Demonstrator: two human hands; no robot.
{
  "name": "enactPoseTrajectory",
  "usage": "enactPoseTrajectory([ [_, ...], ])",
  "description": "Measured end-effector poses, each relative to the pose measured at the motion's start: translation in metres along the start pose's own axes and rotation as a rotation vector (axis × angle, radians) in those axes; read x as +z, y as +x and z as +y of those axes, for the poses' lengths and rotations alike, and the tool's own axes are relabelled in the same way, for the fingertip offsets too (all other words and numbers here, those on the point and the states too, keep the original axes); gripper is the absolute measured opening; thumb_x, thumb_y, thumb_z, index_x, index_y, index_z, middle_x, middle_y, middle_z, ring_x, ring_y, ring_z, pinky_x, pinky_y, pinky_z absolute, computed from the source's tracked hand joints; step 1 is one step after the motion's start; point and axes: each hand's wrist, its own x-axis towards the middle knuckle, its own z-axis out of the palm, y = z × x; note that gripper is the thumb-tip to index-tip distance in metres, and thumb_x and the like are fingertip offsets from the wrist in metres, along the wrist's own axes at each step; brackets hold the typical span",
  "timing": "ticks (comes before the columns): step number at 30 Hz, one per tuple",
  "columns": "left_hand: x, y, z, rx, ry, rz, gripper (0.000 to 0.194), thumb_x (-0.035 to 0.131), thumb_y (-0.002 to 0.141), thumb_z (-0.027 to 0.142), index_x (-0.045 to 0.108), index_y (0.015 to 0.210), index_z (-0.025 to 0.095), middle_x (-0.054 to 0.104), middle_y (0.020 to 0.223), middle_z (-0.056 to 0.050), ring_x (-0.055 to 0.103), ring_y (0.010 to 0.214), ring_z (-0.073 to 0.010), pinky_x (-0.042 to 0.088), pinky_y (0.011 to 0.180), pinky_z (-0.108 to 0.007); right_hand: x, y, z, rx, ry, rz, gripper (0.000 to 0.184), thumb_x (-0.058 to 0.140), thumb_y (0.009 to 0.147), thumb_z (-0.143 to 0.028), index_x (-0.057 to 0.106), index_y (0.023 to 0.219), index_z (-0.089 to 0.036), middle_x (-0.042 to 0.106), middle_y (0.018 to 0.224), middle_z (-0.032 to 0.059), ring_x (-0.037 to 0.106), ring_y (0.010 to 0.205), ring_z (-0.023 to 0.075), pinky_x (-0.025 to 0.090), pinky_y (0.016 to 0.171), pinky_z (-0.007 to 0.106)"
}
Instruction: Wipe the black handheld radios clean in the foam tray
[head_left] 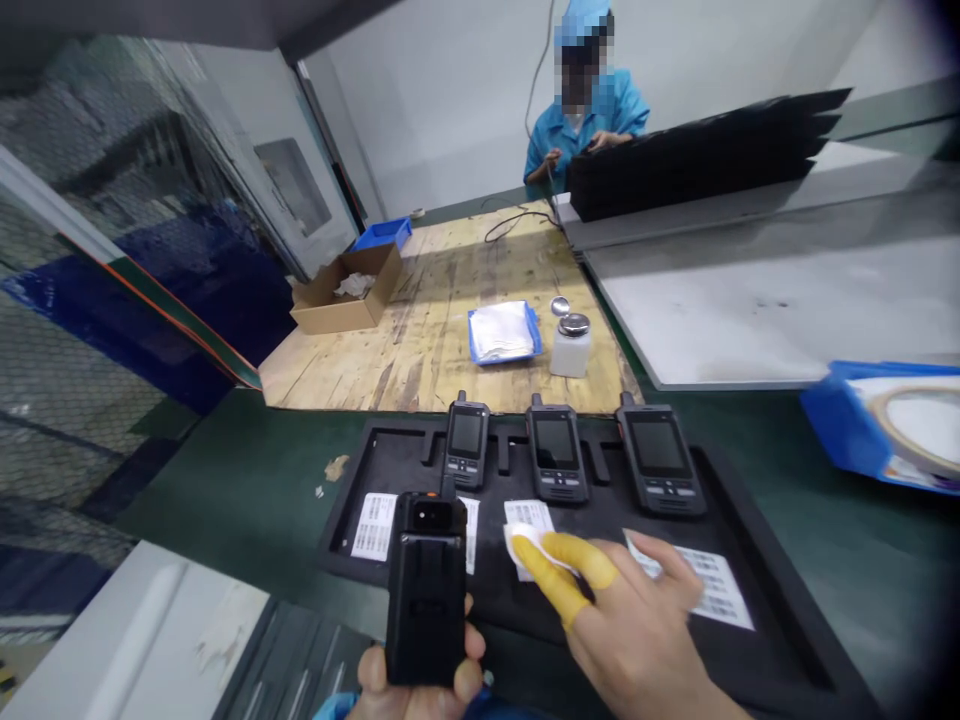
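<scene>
My left hand [420, 690] grips a black handheld radio [427, 590] near the bottom of the view, its back with the camera window facing me. To its right, my right hand [630, 620] pinches a folded white wipe [529, 545] between fingers in yellow finger cots. Under both hands lies a black foam tray [780, 600]. Along its far side rest three more radios, a left one [466, 440], a middle one [556, 450] and a right one [660, 458], screens up. White barcode label sheets [373, 527] lie in the tray, partly hidden by my hands.
Beyond the tray, a blue tray of white wipes [504, 332] stands beside a white pump bottle [571, 348] on a wooden board. A cardboard box [349, 290] sits far left, stacked black trays [697, 150] far right. Tape [926, 425] lies at right. A co-worker [585, 110] is behind.
</scene>
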Motion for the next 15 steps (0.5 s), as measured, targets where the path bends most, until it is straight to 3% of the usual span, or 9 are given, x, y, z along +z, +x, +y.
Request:
enactPoseTrajectory([
  [5, -0.002, 0.004, 0.001, 0.072, -0.037, 0.057, 0.061, 0.08, 0.067, 0.04, 0.061, 0.119, 0.012, 0.069, 0.11, -0.008, 0.066, 0.089, -0.0094, 0.047, 0.069, -0.005, 0.005, -0.035, 0.016, -0.096, -0.003, -0.097, 0.024, 0.05, 0.076, -0.006, 0.065, 0.08, -0.024, 0.065, 0.088, 0.0038, 0.056, 0.079, 0.0162, 0.029, 0.085, 0.041],
  [11, -0.013, 0.008, -0.001, 0.111, -0.096, 0.096, 0.06, 0.078, 0.069, 0.041, 0.062, 0.118, 0.011, 0.07, 0.107, -0.011, 0.067, 0.087, -0.0106, 0.049, 0.069, -0.005, 0.021, -0.063, 0.012, 0.184, 0.114, -0.083, 0.02, 0.051, 0.065, -0.006, 0.06, 0.068, -0.023, 0.061, 0.083, 0.0017, 0.053, 0.08, 0.0165, 0.03, 0.087, 0.041],
  [15, -0.012, 0.009, 0.001, 0.09, -0.102, 0.095, 0.059, 0.078, 0.071, 0.04, 0.061, 0.119, 0.01, 0.07, 0.108, -0.01, 0.067, 0.087, -0.0101, 0.049, 0.07, -0.005, 0.021, -0.062, 0.009, 0.221, 0.128, -0.111, 0.018, 0.052, 0.063, -0.005, 0.059, 0.065, -0.023, 0.061, 0.085, 0.001, 0.052, 0.081, 0.016, 0.029, 0.09, 0.04],
])
